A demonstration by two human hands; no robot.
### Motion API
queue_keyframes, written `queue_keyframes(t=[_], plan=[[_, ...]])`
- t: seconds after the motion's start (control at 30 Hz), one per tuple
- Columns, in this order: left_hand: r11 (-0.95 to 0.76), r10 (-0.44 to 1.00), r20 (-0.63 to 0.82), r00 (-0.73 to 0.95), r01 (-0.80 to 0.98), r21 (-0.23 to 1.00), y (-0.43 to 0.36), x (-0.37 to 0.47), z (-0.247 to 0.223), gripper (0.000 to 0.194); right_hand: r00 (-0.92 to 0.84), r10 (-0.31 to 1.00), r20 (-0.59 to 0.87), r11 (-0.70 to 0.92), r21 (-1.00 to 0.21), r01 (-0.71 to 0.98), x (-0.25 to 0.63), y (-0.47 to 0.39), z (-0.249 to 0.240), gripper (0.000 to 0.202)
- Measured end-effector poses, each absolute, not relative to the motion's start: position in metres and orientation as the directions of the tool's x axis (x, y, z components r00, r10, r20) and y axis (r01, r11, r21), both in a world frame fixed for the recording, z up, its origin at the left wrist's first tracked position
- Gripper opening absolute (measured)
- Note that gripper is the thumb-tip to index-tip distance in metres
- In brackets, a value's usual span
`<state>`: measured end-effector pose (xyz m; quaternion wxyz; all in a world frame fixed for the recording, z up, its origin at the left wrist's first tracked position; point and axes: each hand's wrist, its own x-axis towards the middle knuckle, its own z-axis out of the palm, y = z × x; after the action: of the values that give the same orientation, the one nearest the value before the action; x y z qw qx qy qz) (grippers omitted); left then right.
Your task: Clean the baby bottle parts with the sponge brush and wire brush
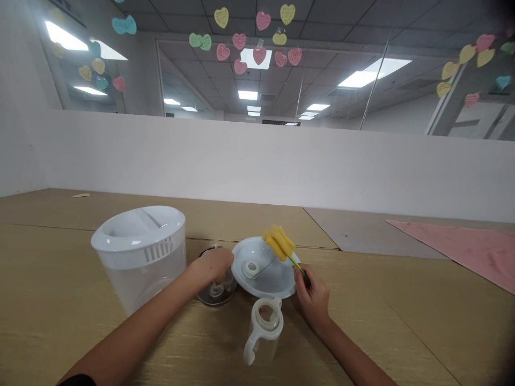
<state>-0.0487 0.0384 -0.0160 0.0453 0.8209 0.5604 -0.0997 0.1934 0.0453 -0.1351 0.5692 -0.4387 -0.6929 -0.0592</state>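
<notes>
a lidded container [140,254] stands at nine o'clock from the white bowl [277,281], a handled jug [269,333] at six. the left hand [215,264] curls by the bowl's rim over a round dish [216,298], grip unclear; the right hand [309,289] clasps the yellow brush [279,243], its head at eleven from the fingers.

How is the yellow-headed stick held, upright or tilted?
Tilted. The yellow-headed stick slants from the right hand up and leftward, its head appearing over the white bowl; whether they touch, I cannot tell.
</notes>
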Motion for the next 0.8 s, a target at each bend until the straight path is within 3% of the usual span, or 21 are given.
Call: queue_keyframes(t=[0.23,0.4,0.6,0.8], plan=[[-0.318,0.894,-0.339,0.293,0.948,-0.019,0.0422,-0.0504,-0.0216,0.021,0.027,0.552,0.833,0.595,-0.416,0.688,0.1938,0.0448,-0.1359,0.023],[-0.295,0.876,-0.402,0.267,0.956,-0.007,0.0449,-0.0514,-0.0236,0.028,0.015,0.537,0.843,0.606,-0.399,0.688,0.194,0.0456,-0.1366,0.022],[-0.343,0.885,-0.365,0.29,0.935,-0.088,0.0464,-0.0481,-0.0243,0.044,0.01,0.531,0.847,0.605,-0.387,0.696,0.1955,0.047,-0.1377,0.022],[-0.355,0.87,-0.384,0.311,0.934,-0.049,0.0472,-0.0496,-0.0244,0.037,0.013,0.528,0.849,0.604,-0.386,0.697,0.195,0.0479,-0.1387,0.021]])
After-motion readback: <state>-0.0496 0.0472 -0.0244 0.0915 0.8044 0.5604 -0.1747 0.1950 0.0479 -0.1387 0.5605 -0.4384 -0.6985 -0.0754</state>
